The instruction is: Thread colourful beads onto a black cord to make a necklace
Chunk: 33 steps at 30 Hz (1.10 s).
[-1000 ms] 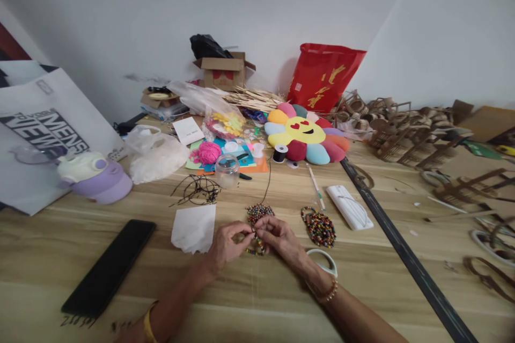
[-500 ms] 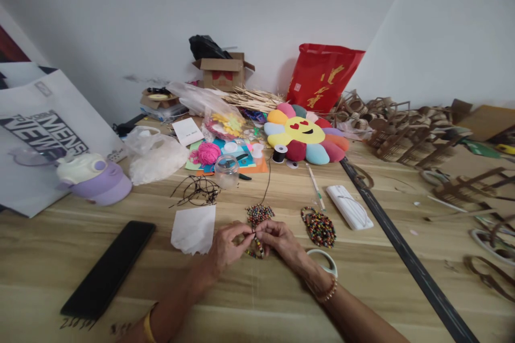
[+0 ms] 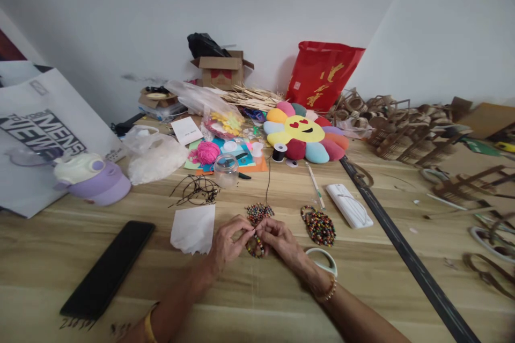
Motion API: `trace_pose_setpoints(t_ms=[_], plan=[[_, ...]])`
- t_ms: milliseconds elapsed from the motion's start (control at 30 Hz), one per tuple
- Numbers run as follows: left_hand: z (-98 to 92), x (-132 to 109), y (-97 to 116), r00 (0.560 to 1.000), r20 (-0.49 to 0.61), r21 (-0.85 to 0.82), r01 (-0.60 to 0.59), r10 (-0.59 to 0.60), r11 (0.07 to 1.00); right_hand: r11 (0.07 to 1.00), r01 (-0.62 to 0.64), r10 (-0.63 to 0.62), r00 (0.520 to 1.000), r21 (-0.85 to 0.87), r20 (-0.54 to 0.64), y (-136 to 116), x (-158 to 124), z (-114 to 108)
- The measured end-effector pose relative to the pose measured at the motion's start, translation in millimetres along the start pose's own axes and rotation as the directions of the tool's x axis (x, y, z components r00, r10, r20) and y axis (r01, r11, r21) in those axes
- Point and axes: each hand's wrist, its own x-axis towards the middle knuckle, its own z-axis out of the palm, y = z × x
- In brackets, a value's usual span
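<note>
A small loop of multicoloured beads (image 3: 255,252) hangs below my fingertips, close to the table. My left hand (image 3: 230,241) is closed in a pinch on the dark cord at the top of the loop. From the other side my right hand (image 3: 277,236) pinches the same cord, its fingertips almost touching the left ones. Just beyond them lies a pile of loose beads (image 3: 257,211). A black thread (image 3: 269,182) runs from that pile back to a black spool (image 3: 279,153). The cord's ends are too small to make out.
Right of my hands lie a heap of strung beads (image 3: 322,227), a white tape roll (image 3: 328,261) and a white power strip (image 3: 349,206). To the left are white paper (image 3: 193,229), a black phone-like slab (image 3: 108,270) and tangled black cord (image 3: 197,190). A clear jar (image 3: 226,172) stands ahead.
The bead loop hangs slightly more open and rounder beneath my fingers. Both hands keep their pinch in almost the same place; the view has shifted very slightly.
</note>
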Motion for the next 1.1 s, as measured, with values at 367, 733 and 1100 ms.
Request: trace_pose_setpoints(t_ms=[367, 733, 1100], plan=[[2.1, 1, -2, 0.981, 0.044, -0.284, 0.195, -0.191, 0.939, 0.999, -0.002, -0.005, 0.990, -0.051, -0.139, 3, 4, -4], [2.8, 5, -7, 0.862, 0.135, -0.473, 0.490, -0.489, 0.732, 0.949, 0.223, -0.261, 0.953, -0.222, -0.157, -6, -8, 4], [8.1, 1, -9, 0.851, 0.229, -0.626, 0.501, -0.473, 0.598, 0.973, 0.219, -0.227, 0.965, -0.069, -0.134, -2, -2, 2]])
